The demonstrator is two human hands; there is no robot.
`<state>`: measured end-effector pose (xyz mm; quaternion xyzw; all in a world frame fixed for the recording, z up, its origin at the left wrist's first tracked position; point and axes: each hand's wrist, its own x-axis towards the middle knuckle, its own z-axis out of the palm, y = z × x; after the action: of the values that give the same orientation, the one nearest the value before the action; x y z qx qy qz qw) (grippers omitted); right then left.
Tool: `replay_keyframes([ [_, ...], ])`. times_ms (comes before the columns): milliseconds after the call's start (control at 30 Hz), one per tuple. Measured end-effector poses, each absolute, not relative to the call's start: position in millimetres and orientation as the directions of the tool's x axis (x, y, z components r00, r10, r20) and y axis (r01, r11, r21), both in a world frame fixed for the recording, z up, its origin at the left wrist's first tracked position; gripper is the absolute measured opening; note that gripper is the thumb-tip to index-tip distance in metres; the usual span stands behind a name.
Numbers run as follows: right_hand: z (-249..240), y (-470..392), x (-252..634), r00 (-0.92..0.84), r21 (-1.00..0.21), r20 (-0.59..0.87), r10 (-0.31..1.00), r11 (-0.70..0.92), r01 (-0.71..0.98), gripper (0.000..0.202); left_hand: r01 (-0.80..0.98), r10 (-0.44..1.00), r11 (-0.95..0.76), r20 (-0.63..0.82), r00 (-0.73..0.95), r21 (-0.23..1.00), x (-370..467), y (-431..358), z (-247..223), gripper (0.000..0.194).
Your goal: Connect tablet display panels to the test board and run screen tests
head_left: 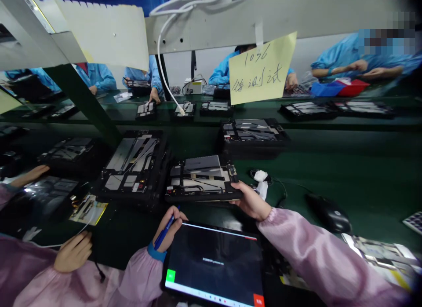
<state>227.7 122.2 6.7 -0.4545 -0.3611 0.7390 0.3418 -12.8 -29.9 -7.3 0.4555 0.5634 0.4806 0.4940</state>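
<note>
My right hand (252,202) grips the right end of an opened tablet (201,179), thumb on top. Its back is off, so grey battery cells and cables show; its left end lies near a stack of similar units. In my left hand (169,230) is a blue pen (165,232), held among the fingers, at the upper left corner of a tablet with a lit screen (214,263). That screen is mostly black, with a green patch at lower left and a red one at lower right. Whether my left fingers touch it, I cannot tell.
Stacks of opened tablets stand at left (132,166) and behind (252,131). At right lie a black mouse (329,212) and a coiled cable (260,177). A co-worker's hand (74,252) rests at left. A yellow note (262,69) hangs from the overhead beam; people in blue sit beyond.
</note>
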Motion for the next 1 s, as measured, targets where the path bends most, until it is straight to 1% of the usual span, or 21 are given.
replay_keyframes([
  [67,16.1,118.5,235.2,-0.349,-0.862,-0.432,0.831,-0.495,-0.111,0.037,0.049,0.987,0.124,-0.118,-0.107,0.991,-12.1,-29.7,-6.3,0.048],
  [133,31.3,110.3,250.3,-0.343,-0.901,-0.406,0.847,-0.434,-0.006,0.05,0.044,0.986,0.129,-0.123,-0.108,0.991,-11.8,-29.4,-6.1,0.047],
  [167,40.3,104.1,260.3,-0.339,-0.927,-0.369,0.866,-0.371,0.061,0.057,0.037,0.987,0.13,-0.126,-0.105,0.991,-11.8,-29.3,-6.4,0.047],
  [200,49.5,96.5,271.4,-0.343,-0.956,-0.28,0.897,-0.228,0.184,0.062,0.026,0.987,0.132,-0.129,-0.101,0.991,-11.8,-29.1,-6.9,0.047],
  [233,58.1,87.9,282.6,-0.347,-0.954,-0.174,0.922,-0.07,0.293,0.062,0.017,0.986,0.136,-0.133,-0.098,0.991,-11.7,-29.0,-7.6,0.047],
  [267,65.2,78.5,293.3,-0.344,-0.931,-0.079,0.936,0.054,0.362,0.059,0.012,0.986,0.14,-0.138,-0.098,0.99,-11.4,-28.8,-8.2,0.047],
  [333,72.4,57.9,309.7,-0.372,-0.863,0.085,0.925,0.255,0.437,0.051,0.014,0.983,0.154,-0.152,-0.107,0.988,-10.2,-28.3,-9.3,0.047],
  [400,68.1,35.0,316.8,-0.45,-0.778,0.19,0.873,0.413,0.473,0.044,0.013,0.977,0.177,-0.174,-0.123,0.984,-8.2,-27.7,-9.6,0.046],
  [467,54.2,10.0,315.0,-0.591,-0.664,0.244,0.768,0.577,0.475,0.042,-0.002,0.971,0.199,-0.197,-0.132,0.98,-5.7,-27.4,-9.6,0.047],
  [567,28.7,-28.2,301.0,-0.763,-0.496,0.279,0.582,0.768,0.405,0.041,-0.026,0.972,0.197,-0.199,-0.127,0.98,-2.7,-27.3,-10.6,0.048],
  [633,17.1,-51.1,286.7,-0.798,-0.426,0.285,0.53,0.816,0.39,0.04,-0.011,0.975,0.176,-0.176,-0.134,0.984,-1.4,-27.6,-12.4,0.048],
  [733,11.9,-78.0,258.8,-0.818,-0.391,0.275,0.506,0.836,0.385,0.041,0.009,0.977,0.153,-0.15,-0.149,0.988,-0.1,-28.4,-14.9,0.047],
  [833,12.6,-95.2,226.5,-0.834,-0.397,0.249,0.493,0.837,0.376,0.054,-0.017,0.982,0.128,-0.129,-0.14,0.992,1.1,-29.4,-15.9,0.047],
  [900,11.6,-102.6,206.6,-0.826,-0.412,0.225,0.517,0.819,0.401,0.064,-0.017,0.982,0.117,-0.119,-0.149,0.993,1.6,-30.1,-16.1,0.045],
  [1000,8.7,-109.5,185.3,-0.807,-0.423,0.196,0.557,0.791,0.443,0.065,0.013,0.976,0.117,-0.113,-0.187,0.993,1.3,-30.3,-16.7,0.044],
])
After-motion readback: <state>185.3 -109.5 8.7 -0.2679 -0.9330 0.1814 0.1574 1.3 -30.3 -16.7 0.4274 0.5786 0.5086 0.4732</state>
